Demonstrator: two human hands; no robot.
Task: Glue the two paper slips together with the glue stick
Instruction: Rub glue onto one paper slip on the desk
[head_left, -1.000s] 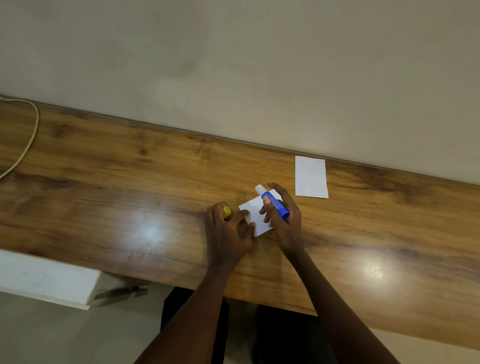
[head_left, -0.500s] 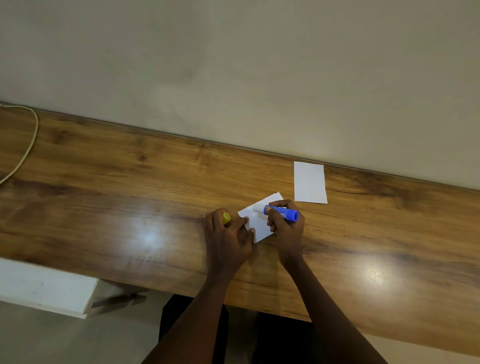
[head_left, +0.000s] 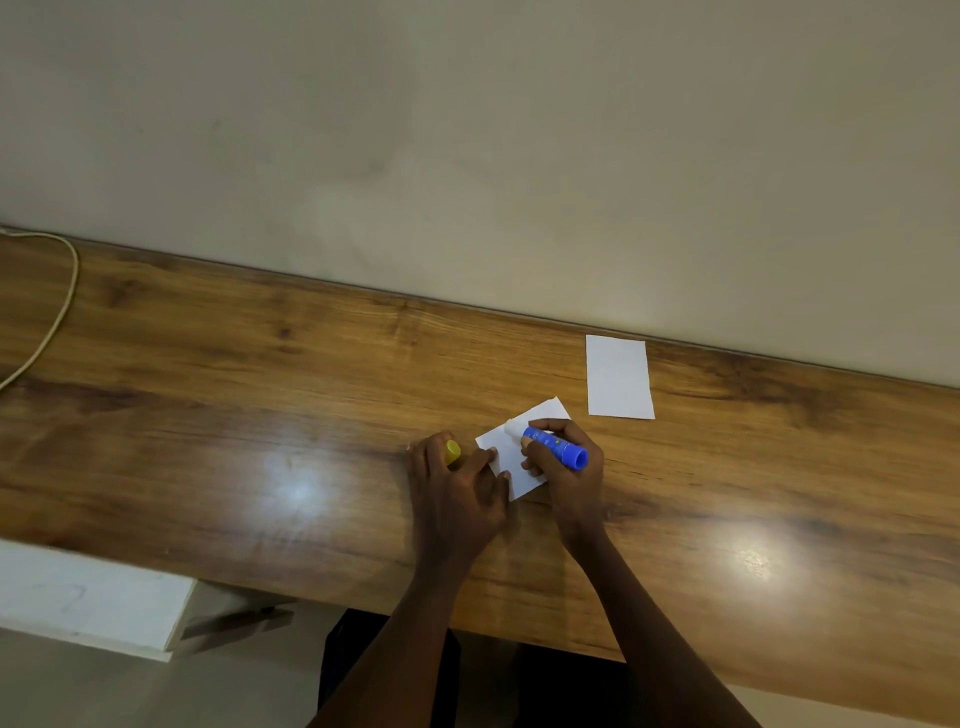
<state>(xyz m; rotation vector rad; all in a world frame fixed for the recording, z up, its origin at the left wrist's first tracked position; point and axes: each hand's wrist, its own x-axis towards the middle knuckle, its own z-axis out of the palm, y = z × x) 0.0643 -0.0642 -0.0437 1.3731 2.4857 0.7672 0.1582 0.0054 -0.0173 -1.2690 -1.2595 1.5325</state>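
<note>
A white paper slip (head_left: 511, 449) lies tilted on the wooden desk (head_left: 260, 405). My right hand (head_left: 569, 478) grips a blue glue stick (head_left: 553, 446), its white tip touching the slip's upper part. My left hand (head_left: 457, 491) rests on the desk with fingertips pinning the slip's left edge, and it holds the yellow cap (head_left: 452, 452) between thumb and fingers. A second white slip (head_left: 618, 376) lies flat near the wall, apart from both hands.
A pale cord (head_left: 54, 312) loops across the desk's far left end. The wall runs along the desk's back edge. A white box or shelf (head_left: 88, 597) sits below the front edge at left.
The glue stick swung from pointing up-left to lying nearly level, tip to the left, across the slip. My left hand stayed on the slip's edge.
</note>
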